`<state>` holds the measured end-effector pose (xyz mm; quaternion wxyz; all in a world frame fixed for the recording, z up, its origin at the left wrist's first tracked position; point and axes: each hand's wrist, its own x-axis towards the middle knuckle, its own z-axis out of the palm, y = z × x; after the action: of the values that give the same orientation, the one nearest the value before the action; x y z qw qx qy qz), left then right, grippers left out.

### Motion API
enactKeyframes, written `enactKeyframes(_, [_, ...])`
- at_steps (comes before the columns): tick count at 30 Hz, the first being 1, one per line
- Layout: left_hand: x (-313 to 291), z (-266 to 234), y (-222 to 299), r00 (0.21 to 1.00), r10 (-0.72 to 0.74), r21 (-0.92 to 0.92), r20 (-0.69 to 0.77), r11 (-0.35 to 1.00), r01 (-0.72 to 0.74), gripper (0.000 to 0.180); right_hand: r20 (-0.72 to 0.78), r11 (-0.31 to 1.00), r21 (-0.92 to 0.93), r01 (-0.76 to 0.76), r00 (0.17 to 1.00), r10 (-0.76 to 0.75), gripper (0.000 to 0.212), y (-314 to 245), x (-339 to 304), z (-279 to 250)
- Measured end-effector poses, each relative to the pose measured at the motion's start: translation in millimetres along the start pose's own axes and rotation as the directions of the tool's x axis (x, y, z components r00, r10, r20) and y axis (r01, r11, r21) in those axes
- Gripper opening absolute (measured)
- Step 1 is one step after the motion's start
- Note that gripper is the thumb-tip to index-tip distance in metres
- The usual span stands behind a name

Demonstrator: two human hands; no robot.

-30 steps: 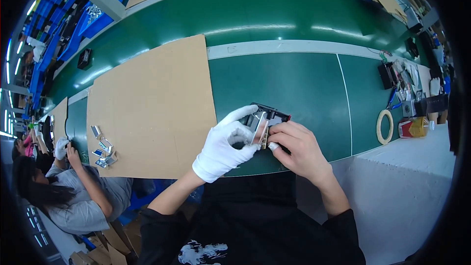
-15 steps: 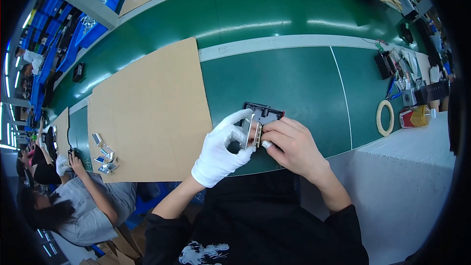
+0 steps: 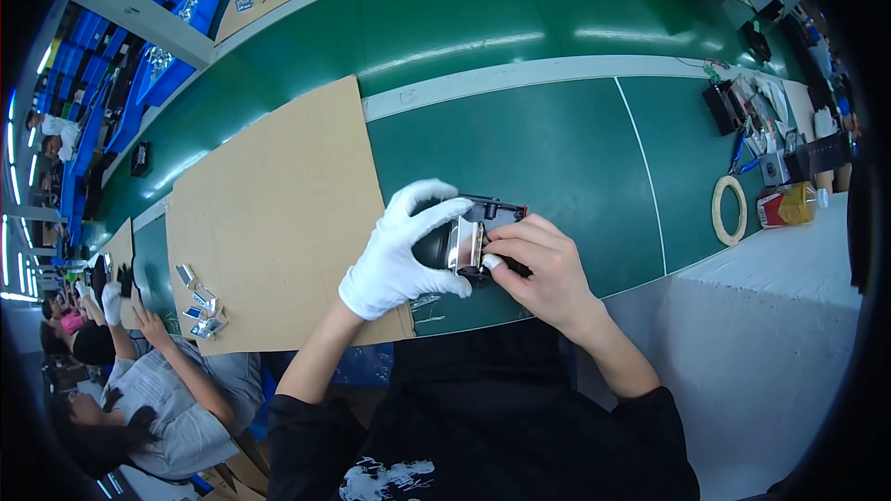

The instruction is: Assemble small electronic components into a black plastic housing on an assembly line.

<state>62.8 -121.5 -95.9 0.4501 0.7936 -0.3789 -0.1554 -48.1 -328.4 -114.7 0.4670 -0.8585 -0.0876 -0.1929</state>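
The gloved left hand (image 3: 394, 260) and bare right hand (image 3: 548, 269) close their fingers around a small black part with a shiny metal plate (image 3: 467, 244), just above the green surface (image 3: 548, 139); it looks light, stiff and slippery, best held by its black edges

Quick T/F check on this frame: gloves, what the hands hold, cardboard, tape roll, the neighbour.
1. The left hand wears a white glove. True.
2. The right hand is gloved too. False: it is bare.
3. Both hands grip a small black part with a shiny metal piece. True.
4. The cardboard sheet lies to the person's right. False: it lies to the left of the hands.
5. A tape roll lies flat on the green table at the right. True.
6. The tape roll touches the right hand. False: it lies well apart.
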Motion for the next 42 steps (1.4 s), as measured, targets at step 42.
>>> enactKeyframes(42, [17,29,-5,0.979,-0.172,-0.272,-0.109,0.952,0.137,0.031,0.18,0.907,-0.418,-0.051,0.974,0.137,0.015,-16,22,-1])
